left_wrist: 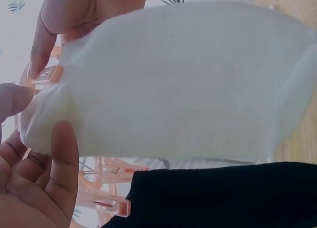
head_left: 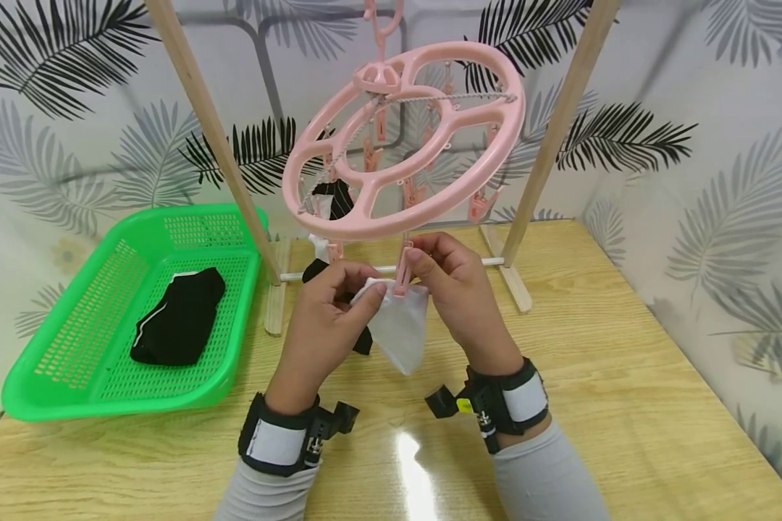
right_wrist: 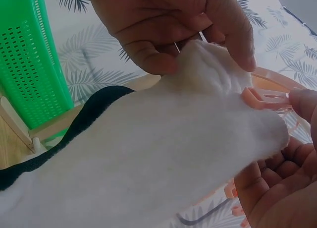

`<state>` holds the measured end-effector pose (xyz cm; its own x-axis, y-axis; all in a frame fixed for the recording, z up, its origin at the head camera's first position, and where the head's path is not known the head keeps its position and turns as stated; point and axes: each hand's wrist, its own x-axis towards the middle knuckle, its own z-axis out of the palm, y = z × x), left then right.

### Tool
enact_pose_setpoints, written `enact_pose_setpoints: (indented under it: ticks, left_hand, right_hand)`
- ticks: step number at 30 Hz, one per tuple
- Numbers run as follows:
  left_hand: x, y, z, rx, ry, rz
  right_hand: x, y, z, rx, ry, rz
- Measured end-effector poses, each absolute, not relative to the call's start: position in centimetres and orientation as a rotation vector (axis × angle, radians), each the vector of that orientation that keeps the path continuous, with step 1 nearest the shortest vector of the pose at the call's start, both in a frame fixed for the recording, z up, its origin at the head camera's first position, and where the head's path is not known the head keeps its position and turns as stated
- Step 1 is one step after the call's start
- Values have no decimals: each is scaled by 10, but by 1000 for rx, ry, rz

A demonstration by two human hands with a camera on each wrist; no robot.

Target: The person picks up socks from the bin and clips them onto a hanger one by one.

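Observation:
A white sock (head_left: 399, 329) hangs by its upper edge from a pink clothes peg (head_left: 402, 273) under a round pink drying rack (head_left: 423, 210). My left hand (head_left: 326, 315) pinches the sock's top left corner between thumb and fingers. My right hand (head_left: 459, 293) grips the peg, thumb against its side, with the fingers behind partly hidden. Up close in the right wrist view, the peg (right_wrist: 265, 98) sits over the sock's edge (right_wrist: 218, 79). Behind the sock hangs a black cloth piece (left_wrist: 223, 196), close to another pink peg (left_wrist: 116, 205).
At the left stands a green basket (head_left: 22, 376) with folded black cloth (head_left: 182, 318) inside. Wooden posts (head_left: 563, 123) and a metal bar (head_left: 492, 261) frame the rack. Several pegs hang around it, and black and white pieces (head_left: 335, 199) hang at its far left side.

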<state>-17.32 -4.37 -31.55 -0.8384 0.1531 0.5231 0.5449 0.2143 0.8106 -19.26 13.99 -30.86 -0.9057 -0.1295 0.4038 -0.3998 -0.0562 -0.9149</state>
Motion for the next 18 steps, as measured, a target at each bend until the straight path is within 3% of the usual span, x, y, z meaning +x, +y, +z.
enact_pose_setpoints:
  ticks: [11, 18]
  left_hand:
    - [-170, -45, -311, -604, -1995, -1425]
    - [-173, -46, -280, -620, -1897, -1093]
  right_hand:
    - [-191, 144, -307, 550, -2005, 2067]
    - [-192, 145, -306, 591, -1986, 2075]
